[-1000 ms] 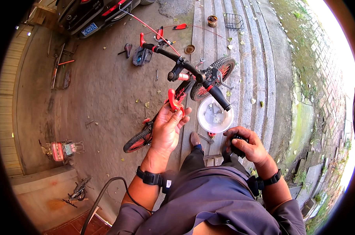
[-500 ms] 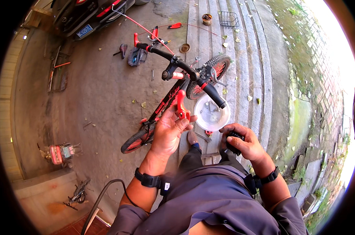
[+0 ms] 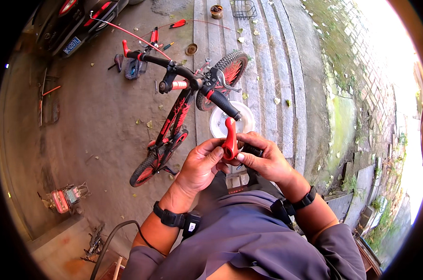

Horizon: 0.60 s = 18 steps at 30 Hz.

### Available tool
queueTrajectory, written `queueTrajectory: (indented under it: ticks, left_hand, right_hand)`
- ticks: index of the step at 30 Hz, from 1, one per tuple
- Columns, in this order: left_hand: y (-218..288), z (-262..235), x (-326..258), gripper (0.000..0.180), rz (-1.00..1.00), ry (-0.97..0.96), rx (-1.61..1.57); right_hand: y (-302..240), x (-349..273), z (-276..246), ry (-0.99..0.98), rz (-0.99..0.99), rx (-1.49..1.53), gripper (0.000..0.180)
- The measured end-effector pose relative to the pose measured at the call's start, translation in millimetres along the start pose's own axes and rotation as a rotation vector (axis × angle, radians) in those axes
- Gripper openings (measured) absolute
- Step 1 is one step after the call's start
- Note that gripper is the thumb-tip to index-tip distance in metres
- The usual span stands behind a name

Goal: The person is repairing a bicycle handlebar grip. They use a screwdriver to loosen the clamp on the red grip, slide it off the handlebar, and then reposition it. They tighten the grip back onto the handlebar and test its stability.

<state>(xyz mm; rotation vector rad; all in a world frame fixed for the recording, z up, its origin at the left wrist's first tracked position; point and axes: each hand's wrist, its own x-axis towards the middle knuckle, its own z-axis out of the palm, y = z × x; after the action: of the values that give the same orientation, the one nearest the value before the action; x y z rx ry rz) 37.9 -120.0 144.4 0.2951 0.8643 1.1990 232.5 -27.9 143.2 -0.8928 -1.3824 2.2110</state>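
Note:
My left hand [image 3: 199, 165] is closed on a red, curved bar end [image 3: 230, 135], its horn pointing up and its ring-shaped clamp low between my fingers. Right beside it, my right hand [image 3: 273, 162] grips a short black ribbed piece [image 3: 253, 150], mostly hidden by the fingers; it looks like a handlebar grip. The right fingertips also come up against the bar end's clamp. Just beyond both hands is the black-and-red bicycle [image 3: 171, 109]. Its right handlebar grip [image 3: 224, 104] has a bare outer end, while a red bar end [image 3: 125, 48] sits on the left one.
A white bucket [image 3: 250, 118] stands under the right handlebar grip. Stone steps [image 3: 267, 74] run along the right. A saddle [image 3: 118, 59], a dark bag [image 3: 135, 67], and several tools lie on the ground at far left, near a parked car [image 3: 76, 28].
My right hand has come left and up with the black ribbed piece, meeting the red bar end in my left hand. The view has shifted, so the bicycle appears farther left.

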Motion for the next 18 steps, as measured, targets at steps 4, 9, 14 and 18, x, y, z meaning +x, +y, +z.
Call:
queueTrajectory:
  ticks: [4,9,14,18]
  left_hand:
    - [-6.2,1.7,6.3,0.033,-0.071,0.003,-0.008]
    - [-14.9,2.3,19.0,0.027,-0.112,-0.009,0.025]
    - [-20.5,1.9,28.0,0.025,-0.125,0.002,0.037]
    - [-21.7,-0.5,33.7,0.024,-0.159,0.057,0.069]
  right_hand:
    - [8.4,-2.2,-9.2,-0.043,-0.04,0.013,0.047]
    - [2.2,-6.8,-14.9,-0.075,0.08,0.239,0.046]
    - [13.0,-12.3,-25.9,0.004,0.162,0.332,0.042]
    - [30.6,-14.0,-32.2,0.067,0.141,0.377,0.043]
